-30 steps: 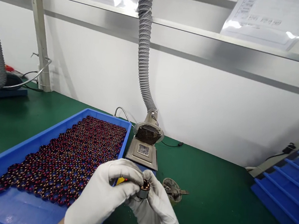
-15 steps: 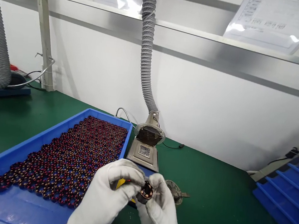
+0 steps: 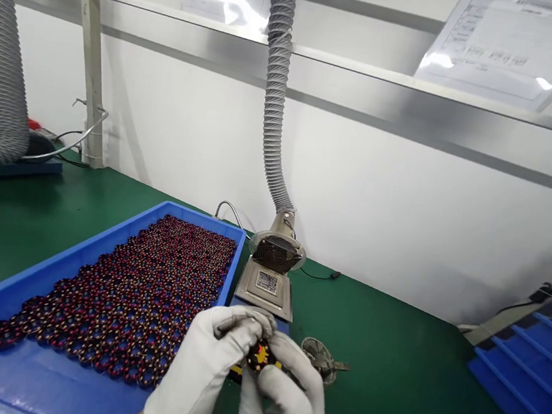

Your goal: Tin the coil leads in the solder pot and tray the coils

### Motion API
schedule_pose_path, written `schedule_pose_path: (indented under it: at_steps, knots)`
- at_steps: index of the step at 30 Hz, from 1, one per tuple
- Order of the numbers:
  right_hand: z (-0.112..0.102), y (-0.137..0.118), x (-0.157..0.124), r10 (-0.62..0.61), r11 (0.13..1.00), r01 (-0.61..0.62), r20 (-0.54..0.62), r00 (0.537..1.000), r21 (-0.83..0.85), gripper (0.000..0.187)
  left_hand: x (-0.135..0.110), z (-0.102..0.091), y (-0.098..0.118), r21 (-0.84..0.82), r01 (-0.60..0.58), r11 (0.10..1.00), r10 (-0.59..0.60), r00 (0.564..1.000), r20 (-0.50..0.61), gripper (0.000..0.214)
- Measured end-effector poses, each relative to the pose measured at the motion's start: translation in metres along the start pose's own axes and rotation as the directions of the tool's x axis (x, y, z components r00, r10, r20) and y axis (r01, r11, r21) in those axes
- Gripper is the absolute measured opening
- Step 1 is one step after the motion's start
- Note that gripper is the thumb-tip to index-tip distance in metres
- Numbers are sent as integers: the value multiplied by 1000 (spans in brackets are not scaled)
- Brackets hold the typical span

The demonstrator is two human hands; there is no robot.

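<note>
Between my two white-gloved hands is a small dark ring with copper windings, a motor stator. My left hand pinches its left side with thumb and fingertips. My right hand grips it from the right, fingers curled round the edge. Through the ring's open middle a patch of yellow shows. Left of my hands lies a blue tray with rows of similar stators, copper and red on black. Right behind my hands stands a metal soldering pot, partly hidden by them.
A grey ribbed hose comes down to a round fan hood over the pot. A round metal piece with a handle lies on the green table. Stacked blue trays stand at right; papers in sleeves hang above.
The stator has turned in my fingers, so its open middle now faces me more. My left hand has shifted right, and my right hand's fingers have spread further round the ring.
</note>
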State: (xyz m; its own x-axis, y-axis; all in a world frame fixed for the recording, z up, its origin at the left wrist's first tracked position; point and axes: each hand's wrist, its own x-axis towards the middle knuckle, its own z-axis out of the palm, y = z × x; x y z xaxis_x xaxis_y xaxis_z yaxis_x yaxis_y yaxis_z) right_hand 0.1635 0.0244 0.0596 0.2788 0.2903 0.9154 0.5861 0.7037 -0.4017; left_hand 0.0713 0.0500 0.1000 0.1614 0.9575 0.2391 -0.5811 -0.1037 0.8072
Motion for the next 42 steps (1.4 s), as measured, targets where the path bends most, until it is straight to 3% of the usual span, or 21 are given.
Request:
schedule_pose_path:
  at_steps: [3,7,9,14,16,18,20,23,26,28,31,33,37,40,42]
  knots:
    - [-1,3,3,19,1000,-19,-56,998,9,37,2,-7,7,-28,-84,996,79,986,-150,13]
    - [-1,6,2,34,998,-30,-87,996,52,41,3,-3,17,136,100,986,-101,995,-1,22]
    - [-2,5,0,30,997,-25,-61,998,76,44,2,0,14,104,126,987,-126,992,-13,15]
    - [-7,4,1,65,997,-65,6,998,47,45,-2,-3,15,-63,-98,993,82,972,-222,13]
    - [-8,5,2,71,996,-72,25,997,47,46,-3,-4,20,-12,-43,999,40,989,-144,23]
    - [-7,5,1,48,997,-51,38,998,58,46,-3,-2,21,57,78,995,-78,997,-10,28]
    - [-5,6,0,14,998,-17,45,999,55,44,-3,1,15,40,121,992,-122,992,17,22]
    - [-3,6,-2,-1,1000,0,40,999,29,37,-1,3,4,-107,24,994,-36,993,-113,12]
    - [-2,6,-2,23,1000,-23,26,999,15,31,1,-2,8,-192,-109,975,63,971,-230,14]
    - [-1,6,-1,56,998,-56,9,998,17,31,2,-6,16,-125,-89,988,64,980,-188,20]
    - [0,3,-1,89,996,-89,-5,996,28,31,3,-7,24,-11,71,997,-71,997,-8,25]
    - [1,2,-1,85,996,-85,16,996,41,31,2,-5,22,-28,130,991,-129,991,18,20]
    - [0,3,-1,110,990,-114,57,992,79,32,4,-1,12,-74,126,989,-129,991,-38,16]
    - [-3,4,1,131,978,-148,120,984,146,36,6,-5,13,-80,-2,997,-12,985,-172,19]
    - [-7,7,4,199,952,-228,153,968,202,38,4,-14,17,-49,-83,995,66,955,-288,20]
